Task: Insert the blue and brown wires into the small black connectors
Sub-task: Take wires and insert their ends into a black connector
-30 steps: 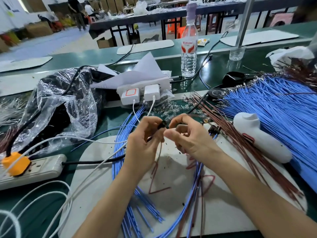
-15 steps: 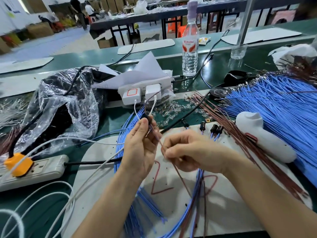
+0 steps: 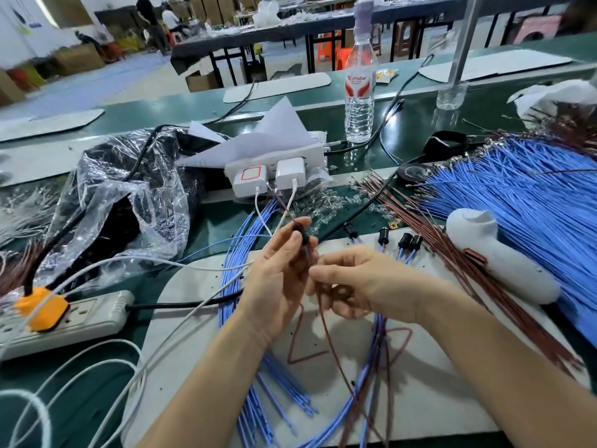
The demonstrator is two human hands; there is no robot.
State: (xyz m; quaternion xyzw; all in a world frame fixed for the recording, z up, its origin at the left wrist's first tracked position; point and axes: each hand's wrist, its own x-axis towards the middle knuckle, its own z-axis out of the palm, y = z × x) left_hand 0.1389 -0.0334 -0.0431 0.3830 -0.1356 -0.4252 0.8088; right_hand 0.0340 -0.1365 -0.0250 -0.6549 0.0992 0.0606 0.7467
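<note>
1. Head view, hands: the left hand (image 3: 277,279) grips a small black cylindrical connector (image 3: 302,236) at its fingertips. The right hand (image 3: 365,282) pinches a thin brown wire (image 3: 336,357) just below it; whether the wire is seated cannot be told.
2. Progress: a row of wired black connectors (image 3: 408,241) lies on the white mat (image 3: 436,399). The loose blue wire heap (image 3: 517,205) and brown wire pile (image 3: 491,292) suggest much remains.
3. Surroundings: a green workbench (image 3: 200,227), a white power strip (image 3: 87,315), a clear water bottle (image 3: 359,92) and workshop tables beyond.
</note>
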